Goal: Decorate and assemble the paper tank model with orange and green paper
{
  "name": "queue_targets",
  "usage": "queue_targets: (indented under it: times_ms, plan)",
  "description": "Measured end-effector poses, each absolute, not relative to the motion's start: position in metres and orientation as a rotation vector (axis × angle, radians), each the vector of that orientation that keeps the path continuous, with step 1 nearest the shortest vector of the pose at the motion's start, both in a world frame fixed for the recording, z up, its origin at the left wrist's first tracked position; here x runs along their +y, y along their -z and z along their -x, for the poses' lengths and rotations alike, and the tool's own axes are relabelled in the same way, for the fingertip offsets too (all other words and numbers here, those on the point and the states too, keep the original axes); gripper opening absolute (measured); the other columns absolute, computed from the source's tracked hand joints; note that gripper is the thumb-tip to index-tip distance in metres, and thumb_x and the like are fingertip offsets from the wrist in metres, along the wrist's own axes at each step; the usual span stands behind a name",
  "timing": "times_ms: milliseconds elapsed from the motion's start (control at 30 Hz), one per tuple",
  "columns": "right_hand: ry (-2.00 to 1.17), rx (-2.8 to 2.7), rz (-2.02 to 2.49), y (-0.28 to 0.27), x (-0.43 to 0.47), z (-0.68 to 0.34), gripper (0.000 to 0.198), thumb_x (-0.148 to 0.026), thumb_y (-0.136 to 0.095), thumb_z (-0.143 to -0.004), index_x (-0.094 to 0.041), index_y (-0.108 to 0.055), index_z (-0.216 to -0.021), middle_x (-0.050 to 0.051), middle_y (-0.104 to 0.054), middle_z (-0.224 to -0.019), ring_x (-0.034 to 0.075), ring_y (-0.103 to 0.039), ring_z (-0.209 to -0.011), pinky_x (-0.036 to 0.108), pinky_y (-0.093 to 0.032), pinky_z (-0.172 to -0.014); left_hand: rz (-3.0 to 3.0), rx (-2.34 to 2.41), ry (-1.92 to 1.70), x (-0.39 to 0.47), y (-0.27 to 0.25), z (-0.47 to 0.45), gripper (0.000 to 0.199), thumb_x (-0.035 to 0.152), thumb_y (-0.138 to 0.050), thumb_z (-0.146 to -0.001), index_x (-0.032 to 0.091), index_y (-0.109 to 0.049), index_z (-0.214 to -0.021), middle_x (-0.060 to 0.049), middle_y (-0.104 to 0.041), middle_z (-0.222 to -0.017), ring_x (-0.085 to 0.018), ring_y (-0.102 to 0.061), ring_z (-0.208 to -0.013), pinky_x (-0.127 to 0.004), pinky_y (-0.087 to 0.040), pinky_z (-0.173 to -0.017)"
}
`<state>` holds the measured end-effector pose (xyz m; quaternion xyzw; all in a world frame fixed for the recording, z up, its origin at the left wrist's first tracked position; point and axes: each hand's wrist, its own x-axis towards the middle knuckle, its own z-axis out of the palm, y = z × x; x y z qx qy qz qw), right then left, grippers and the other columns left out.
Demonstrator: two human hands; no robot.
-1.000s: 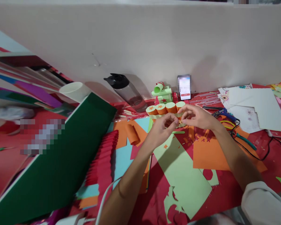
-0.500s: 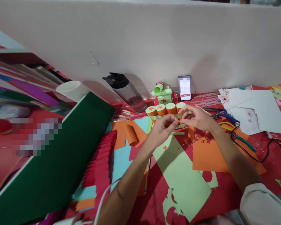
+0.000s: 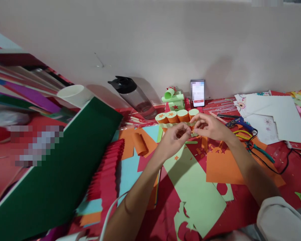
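Observation:
In front of me stands a row of several orange paper rolls (image 3: 183, 116) with pale green round tops; two tops at the left bear orange stars. A pale green corrugated band runs along their front. My left hand (image 3: 176, 137) is closed in a pinch just before the rolls. Close by on the right, my right hand (image 3: 207, 126) also pinches, its fingertips almost meeting those of the left. Whatever lies between the fingertips is too small to make out. Below them, a small orange paper star (image 3: 176, 158) lies on a pale green sheet (image 3: 194, 180).
Behind the rolls are a green paper model (image 3: 175, 100) and a propped phone (image 3: 198, 93). A tilted bottle (image 3: 134, 95) and a dark green board (image 3: 57, 174) stand left. At right lie a blue glue gun (image 3: 240, 123), its black cord, and an orange sheet (image 3: 225, 167).
Both hands keep nearly the same pinched pose before the rolls. The view has shifted very slightly; nothing else has visibly moved.

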<state>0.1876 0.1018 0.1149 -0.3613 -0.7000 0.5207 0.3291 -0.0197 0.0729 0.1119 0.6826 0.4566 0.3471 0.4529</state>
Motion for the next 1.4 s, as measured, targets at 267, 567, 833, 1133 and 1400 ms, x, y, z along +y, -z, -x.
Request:
queue_targets:
  times_ms: [267, 567, 833, 1133, 1400]
  plan:
    - [-1.361, -1.818, 0.956, -0.1147, 0.1021, -0.1877, 0.024, -0.018, -0.067, -0.084, -0.021, -0.063, -0.108, 0.0, -0.071, -0.087, 0.016, -0.067, -0.084, 0.029, -0.05, -0.074, -1.677, 1.091, -0.848, 0.0757, -0.1074, 0.0204, 0.011, 0.028, -0.059, -0.086, 0.018, -0.06, -0.081, 0.001, -0.059, -0.077, -0.014, -0.054, -0.072, -0.026, -0.042, -0.065]
    - [-1.382, -1.782, 0.937, -0.1173, 0.1, -0.1842, 0.02, -0.019, -0.068, -0.084, -0.021, -0.064, -0.104, 0.0, -0.069, -0.089, 0.016, -0.067, -0.085, 0.03, -0.052, -0.077, -1.698, 1.122, -0.819, 0.0766, -0.1061, 0.0194, 0.013, 0.03, -0.06, -0.085, 0.018, -0.061, -0.079, 0.001, -0.062, -0.078, -0.013, -0.055, -0.07, -0.025, -0.044, -0.063]
    - [-1.415, -1.75, 0.948, -0.1161, 0.1016, -0.1849, 0.021, -0.019, -0.069, -0.083, -0.021, -0.065, -0.104, 0.0, -0.069, -0.086, 0.016, -0.067, -0.083, 0.031, -0.052, -0.078, -1.66, 1.072, -0.817, 0.0783, -0.1083, 0.0193, 0.018, 0.036, -0.063, -0.085, 0.018, -0.063, -0.08, 0.0, -0.063, -0.077, -0.013, -0.055, -0.067, -0.024, -0.047, -0.063]
    - [-1.42, -1.752, 0.986, -0.1161, 0.1018, -0.1833, 0.021, -0.02, -0.068, -0.084, -0.021, -0.065, -0.105, -0.001, -0.07, -0.085, 0.016, -0.066, -0.081, 0.03, -0.05, -0.076, -1.666, 1.077, -0.801, 0.0781, -0.1093, 0.0188, 0.017, 0.035, -0.063, -0.083, 0.018, -0.062, -0.079, 0.0, -0.061, -0.075, -0.013, -0.054, -0.066, -0.025, -0.047, -0.063]
    - [-1.417, -1.784, 0.956, -0.1104, 0.1032, -0.1827, 0.017, -0.022, -0.065, -0.088, -0.022, -0.062, -0.105, -0.002, -0.066, -0.083, 0.016, -0.063, -0.079, 0.03, -0.049, -0.074, -1.692, 1.08, -0.803, 0.0773, -0.1124, 0.0176, 0.017, 0.035, -0.061, -0.083, 0.019, -0.059, -0.077, 0.002, -0.057, -0.073, -0.011, -0.048, -0.064, -0.024, -0.043, -0.061]
